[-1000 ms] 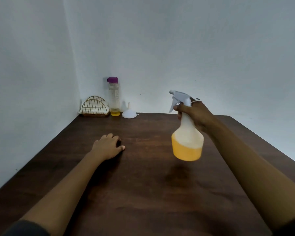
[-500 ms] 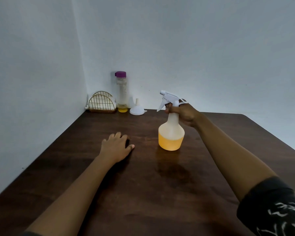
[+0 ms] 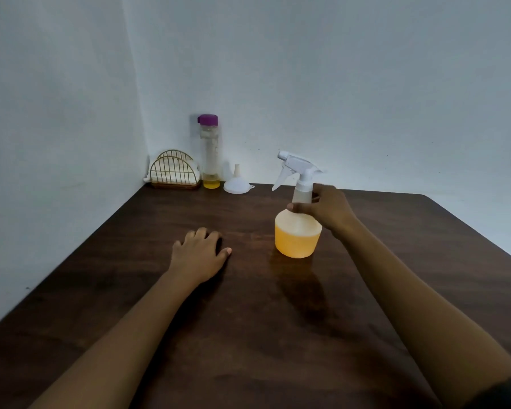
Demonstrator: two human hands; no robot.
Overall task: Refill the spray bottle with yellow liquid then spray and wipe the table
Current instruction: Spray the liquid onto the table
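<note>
Spray bottle (image 3: 297,237), its lower part filled with yellow liquid, stands upright near the middle of a dark wooden table (image 3: 248,335). The person's right hand (image 3: 329,211) grasps it where neck meets shoulder, thumb across the front and fingers curled behind, below the white trigger head. The left hand (image 3: 199,255) rests palm down on the table to the bottle's left, relaxed and holding nothing. At the table's far left corner, against the wall, stand a wire holder (image 3: 174,172) with white cloths, a tall clear bottle (image 3: 209,154) with a purple cap and a little yellow liquid at its bottom, and a white funnel (image 3: 236,183) set mouth down.
</note>
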